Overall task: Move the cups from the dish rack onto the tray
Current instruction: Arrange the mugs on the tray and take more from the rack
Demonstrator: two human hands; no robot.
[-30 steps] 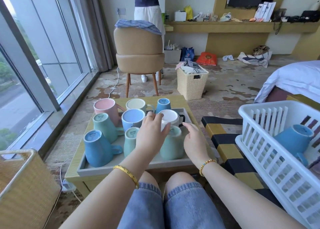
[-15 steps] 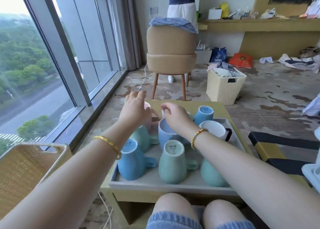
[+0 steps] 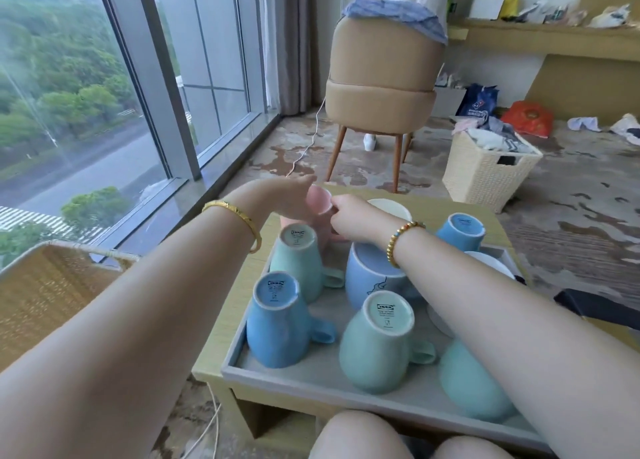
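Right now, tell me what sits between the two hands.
In the head view, the pink cup sits between the left hand and right hand; both touch it.

Nine cups (image 3: 377, 340) on one tray (image 3: 311, 384) — perhaps more, hidden — two hands (image 3: 349, 216).

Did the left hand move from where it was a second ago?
Yes. The left hand left the white cup near the tray's middle and went to the far-left corner, where it now grips the pink cup.
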